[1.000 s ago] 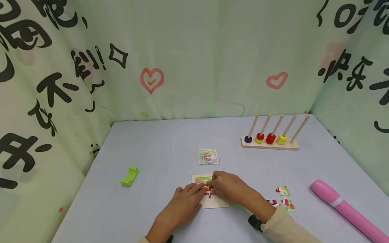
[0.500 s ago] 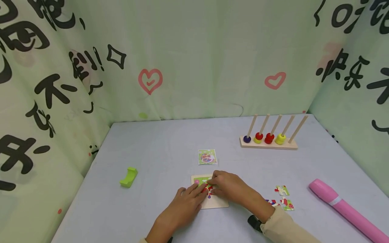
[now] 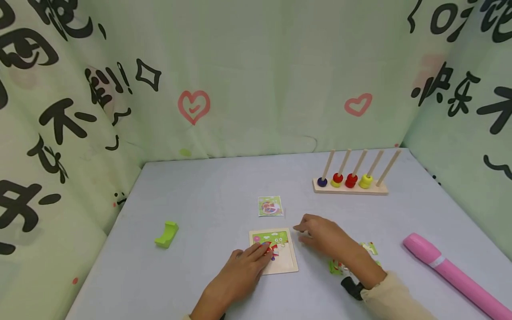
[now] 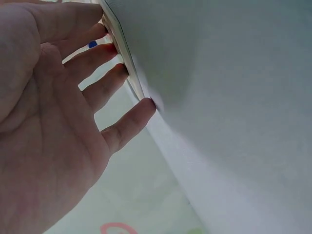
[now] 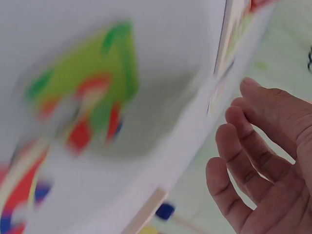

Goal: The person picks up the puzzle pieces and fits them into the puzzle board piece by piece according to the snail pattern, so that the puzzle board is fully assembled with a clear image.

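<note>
Steadiness comes first, I judge, with the wooden puzzle board [image 3: 287, 265] lying flat in the middle of the near half of the table [image 3: 216, 191]. My left hand [image 3: 243, 272] rests on its left side, fingers nearly straight, pressing rather than clasping; a red-and-white printed part [image 3: 275, 250] shows beside the fingertips, while a green strip [image 3: 282, 237] runs along the far side and bare wood shows at the near right. I would press lightly with those fingers, enough that neither the frame nor what is laid in it slides. My right hand [image 3: 321, 235] is just beside the board's far right corner, fingers loosely bent around nothing; whether it touches the cloth I cannot tell. Loose pieces [image 3: 335, 267] lie to the right, partly hidden by my forearm, so a clear look before choosing one seems wise. I would take a piece by its edges and turn it while it is above the board, checking its colours against the small picture card [image 3: 270, 206] beyond the far edge. Then I would lower it level, ease each tab in without forcing, and press it flat.
</note>
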`<action>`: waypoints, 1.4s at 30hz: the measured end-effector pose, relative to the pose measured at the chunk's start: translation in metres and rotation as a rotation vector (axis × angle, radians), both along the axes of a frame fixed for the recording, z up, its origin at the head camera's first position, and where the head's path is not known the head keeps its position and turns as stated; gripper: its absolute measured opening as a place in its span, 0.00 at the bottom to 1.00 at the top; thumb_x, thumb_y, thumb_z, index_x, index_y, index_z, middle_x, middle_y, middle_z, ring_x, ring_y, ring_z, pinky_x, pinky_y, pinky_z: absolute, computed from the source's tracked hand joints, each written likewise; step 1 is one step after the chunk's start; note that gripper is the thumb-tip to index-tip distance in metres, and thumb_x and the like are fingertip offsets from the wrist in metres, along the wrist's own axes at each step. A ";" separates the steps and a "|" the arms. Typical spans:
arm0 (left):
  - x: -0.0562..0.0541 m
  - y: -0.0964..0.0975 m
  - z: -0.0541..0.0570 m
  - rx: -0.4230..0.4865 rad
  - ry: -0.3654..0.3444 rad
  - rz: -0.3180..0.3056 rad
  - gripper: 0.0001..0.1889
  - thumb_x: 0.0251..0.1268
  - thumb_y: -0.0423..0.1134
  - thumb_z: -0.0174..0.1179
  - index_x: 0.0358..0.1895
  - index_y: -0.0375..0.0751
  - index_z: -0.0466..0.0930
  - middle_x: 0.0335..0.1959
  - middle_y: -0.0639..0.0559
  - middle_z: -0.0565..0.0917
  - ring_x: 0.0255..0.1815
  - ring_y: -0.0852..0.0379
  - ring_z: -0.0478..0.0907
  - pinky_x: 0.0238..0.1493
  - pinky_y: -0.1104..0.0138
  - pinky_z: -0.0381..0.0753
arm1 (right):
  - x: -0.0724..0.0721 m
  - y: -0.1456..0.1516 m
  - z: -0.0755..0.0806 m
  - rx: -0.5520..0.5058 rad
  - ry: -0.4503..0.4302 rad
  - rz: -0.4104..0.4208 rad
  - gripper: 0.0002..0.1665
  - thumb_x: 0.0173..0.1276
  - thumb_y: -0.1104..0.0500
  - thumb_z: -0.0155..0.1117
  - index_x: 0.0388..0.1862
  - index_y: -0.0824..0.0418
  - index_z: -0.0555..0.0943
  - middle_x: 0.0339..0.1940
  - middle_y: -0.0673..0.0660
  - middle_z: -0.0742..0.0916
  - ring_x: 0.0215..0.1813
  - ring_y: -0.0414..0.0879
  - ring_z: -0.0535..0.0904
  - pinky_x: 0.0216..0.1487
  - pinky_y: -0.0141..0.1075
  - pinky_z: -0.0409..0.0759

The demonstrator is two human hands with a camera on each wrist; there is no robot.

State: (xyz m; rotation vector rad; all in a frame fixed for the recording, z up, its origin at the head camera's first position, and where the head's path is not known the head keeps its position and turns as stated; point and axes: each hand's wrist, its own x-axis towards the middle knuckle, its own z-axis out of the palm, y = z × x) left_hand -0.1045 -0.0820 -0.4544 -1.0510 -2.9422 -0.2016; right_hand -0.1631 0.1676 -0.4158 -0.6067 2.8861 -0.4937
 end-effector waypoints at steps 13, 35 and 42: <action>-0.001 0.000 0.002 0.033 -0.110 0.062 0.22 0.75 0.39 0.59 0.70 0.50 0.78 0.74 0.51 0.72 0.75 0.50 0.67 0.62 0.53 0.71 | 0.008 0.101 0.009 0.032 -0.157 -0.167 0.14 0.64 0.64 0.75 0.49 0.62 0.90 0.46 0.58 0.88 0.51 0.60 0.82 0.51 0.55 0.82; -0.001 0.002 0.000 0.065 -0.090 0.045 0.22 0.74 0.38 0.61 0.69 0.50 0.79 0.74 0.51 0.72 0.75 0.51 0.68 0.60 0.54 0.72 | 0.013 0.162 -0.010 -0.056 -0.180 -0.125 0.16 0.58 0.62 0.80 0.46 0.57 0.88 0.41 0.48 0.85 0.43 0.48 0.76 0.40 0.36 0.79; -0.001 0.002 0.002 0.065 -0.084 0.045 0.22 0.73 0.38 0.61 0.68 0.50 0.80 0.73 0.50 0.73 0.75 0.51 0.68 0.60 0.54 0.72 | 0.016 0.170 -0.014 -0.085 -0.164 -0.089 0.18 0.57 0.64 0.80 0.47 0.59 0.87 0.41 0.47 0.84 0.43 0.47 0.77 0.40 0.34 0.79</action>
